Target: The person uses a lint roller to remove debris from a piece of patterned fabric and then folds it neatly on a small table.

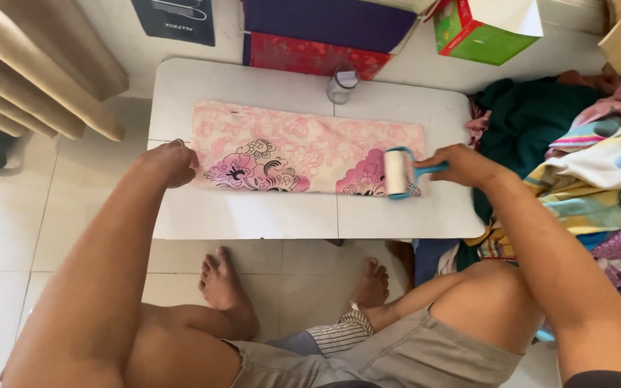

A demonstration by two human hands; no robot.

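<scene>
I see a folded pink cloth (303, 154) lying flat along the middle of the white tabletop (253, 215), its long side running left to right between my two hands. My left hand (172, 162) sits at the cloth's left end, fingers curled down and pressing on the lower left corner, so it pins the fabric rather than grips it. My right hand (465, 165) is at the opposite end, just off the cloth's right edge, closed around the blue handle of a lint roller (399, 172). The roller's white drum stands across the cloth's right end, touching the fabric near its lower right corner, over a darker pink flower print. Behind the cloth, near the tabletop's far edge, a small clear jar (341, 85) stands apart from both hands. Past it, coloured boxes (318, 54) rest on the floor against the tabletop's far side. To the right of the tabletop, just beside my right forearm, lies a heap of clothes (583, 179) in green, striped and patterned fabrics. My bare feet show under the near edge.
</scene>
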